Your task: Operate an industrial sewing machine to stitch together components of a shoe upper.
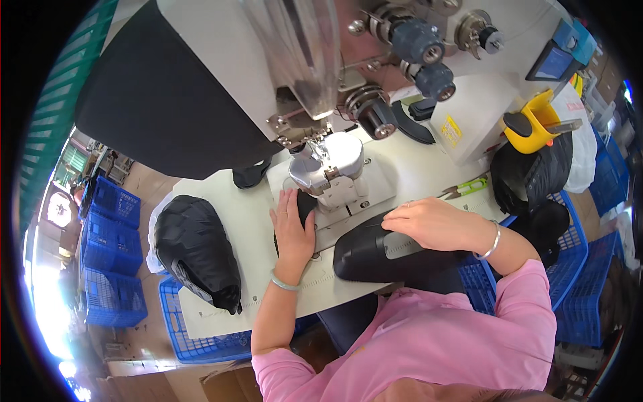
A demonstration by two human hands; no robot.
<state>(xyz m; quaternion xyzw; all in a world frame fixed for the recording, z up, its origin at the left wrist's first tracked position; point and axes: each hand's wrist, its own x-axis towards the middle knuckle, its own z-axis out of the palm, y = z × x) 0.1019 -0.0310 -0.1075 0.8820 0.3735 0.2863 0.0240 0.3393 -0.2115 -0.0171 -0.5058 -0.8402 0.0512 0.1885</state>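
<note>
Nearest, the person's pink sleeves fill the lower edge, and the lap below the white work surface [234, 221] is hidden. The right hand [439, 224] lies spread, fingers loosely curved, on top of a black moulded shoe upper with a grey patch [375, 253] that overhangs the surface's near edge; its far end is covered by the hand. The left hand [293, 231] presses flat, fingers together, on a small black piece [306, 204] just at the silver post of the sewing machine [328, 167] (most of that piece is hidden, so its shape cannot be told).

To the left, a black bundle in clear wrapping [194, 251] lies on the surface, partly over a blue plastic crate [194, 338] whose contents cannot be seen. Right of the hands, green-handled snips [469, 187] lie on the surface. Beyond them a white box carries a small yellow label [451, 130], beside a yellow tape dispenser [532, 120]. More blue crates [110, 248] stand stacked at far left, blurred by glare.
</note>
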